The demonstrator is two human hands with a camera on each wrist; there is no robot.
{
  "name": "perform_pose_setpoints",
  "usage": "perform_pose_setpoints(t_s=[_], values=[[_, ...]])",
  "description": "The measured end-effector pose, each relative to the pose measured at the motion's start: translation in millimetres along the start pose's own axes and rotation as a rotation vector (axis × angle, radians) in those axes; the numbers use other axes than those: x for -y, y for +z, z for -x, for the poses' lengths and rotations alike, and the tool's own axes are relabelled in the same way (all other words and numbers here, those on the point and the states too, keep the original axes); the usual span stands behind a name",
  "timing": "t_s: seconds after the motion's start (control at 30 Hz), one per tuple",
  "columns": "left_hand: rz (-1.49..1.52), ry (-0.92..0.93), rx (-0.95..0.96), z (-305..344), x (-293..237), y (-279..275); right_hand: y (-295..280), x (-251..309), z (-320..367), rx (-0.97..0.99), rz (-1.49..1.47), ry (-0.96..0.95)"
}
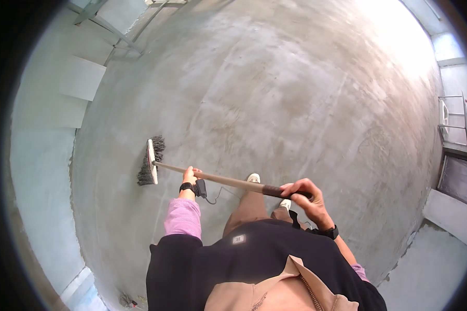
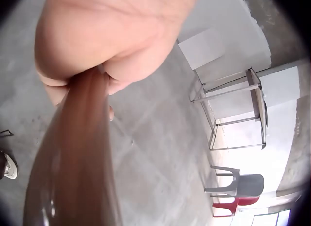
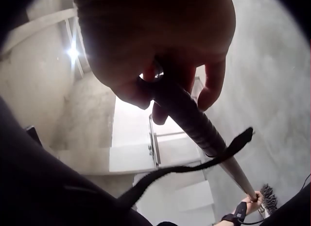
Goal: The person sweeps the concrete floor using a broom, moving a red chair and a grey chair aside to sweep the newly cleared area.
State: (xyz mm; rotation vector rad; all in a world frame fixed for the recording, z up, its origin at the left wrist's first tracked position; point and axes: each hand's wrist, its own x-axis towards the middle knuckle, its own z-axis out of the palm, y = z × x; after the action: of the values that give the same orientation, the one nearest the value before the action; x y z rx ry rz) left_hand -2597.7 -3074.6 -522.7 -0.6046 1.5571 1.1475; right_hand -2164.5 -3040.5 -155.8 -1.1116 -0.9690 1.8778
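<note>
A mop with grey strands (image 1: 146, 177) and a white head bar (image 1: 151, 155) rests on the concrete floor at the left of the head view. Its long brown handle (image 1: 225, 181) slants across the body to the right. My left hand (image 1: 190, 175) grips the lower handle, nearer the mop head. In the left wrist view the curled left hand (image 2: 112, 36) wraps the shiny handle (image 2: 73, 158). Around the dark ribbed grip (image 1: 272, 191) at the handle's upper end, my right hand (image 1: 308, 199) holds on. The right wrist view shows curled fingers there, in shadow.
Smudged concrete floor (image 1: 275, 103) spreads ahead. A metal frame (image 1: 123, 41) stands by the left wall. Grey (image 2: 250, 185) and red chairs (image 2: 238, 205) are beyond it. A black strap (image 3: 175, 171) hangs near the grip. My shoes (image 1: 253, 178) are below the handle.
</note>
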Motion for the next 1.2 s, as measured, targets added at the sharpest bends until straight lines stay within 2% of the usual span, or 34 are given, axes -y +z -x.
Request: perform_pose_setpoints(t_s=[0.03,0.17,0.2,0.3,0.33,0.5,0.6,0.67,0.77,0.83,0.9,1.03,1.1,1.17,1.2], values=[[0.013,0.001,0.01,-2,-5,0,8,-2,-7,0.073,-0.009,-0.007],[0.052,-0.008,0.079,-4,-9,4,29,12,-23,0.166,0.08,-0.027],[0.105,-0.016,0.039,-7,-10,10,32,12,-28,0.195,0.102,-0.044],[0.004,0.004,0.052,-2,-12,19,34,13,-41,0.22,-0.002,-0.058],[-0.007,0.011,0.058,-1,-12,21,38,11,-43,0.164,-0.08,-0.086],[-0.084,0.06,0.072,-7,-15,26,38,9,-51,0.067,-0.104,-0.267],[-0.016,0.058,0.171,14,-9,45,20,23,-51,-0.017,-0.168,-0.338],[0.046,-0.007,0.245,36,2,70,1,38,-43,-0.085,-0.206,-0.413],[0.106,-0.146,0.345,66,29,112,-29,64,-19,-0.16,-0.227,-0.503],[0.072,-0.14,0.402,85,60,141,-47,83,1,-0.211,-0.194,-0.565],[0.065,-0.25,0.427,113,94,175,-68,103,27,-0.257,-0.169,-0.644],[-0.115,-0.352,0.64,155,170,234,-105,140,87,-0.276,-0.086,-0.852],[-0.238,-0.412,0.678,196,204,266,-123,159,119,-0.319,0.017,-0.938],[-0.207,-0.469,0.77,231,243,293,-137,177,154,-0.38,0.101,-0.999],[-0.256,-0.496,0.758,248,262,307,-145,185,171,-0.396,0.134,-1.017]])
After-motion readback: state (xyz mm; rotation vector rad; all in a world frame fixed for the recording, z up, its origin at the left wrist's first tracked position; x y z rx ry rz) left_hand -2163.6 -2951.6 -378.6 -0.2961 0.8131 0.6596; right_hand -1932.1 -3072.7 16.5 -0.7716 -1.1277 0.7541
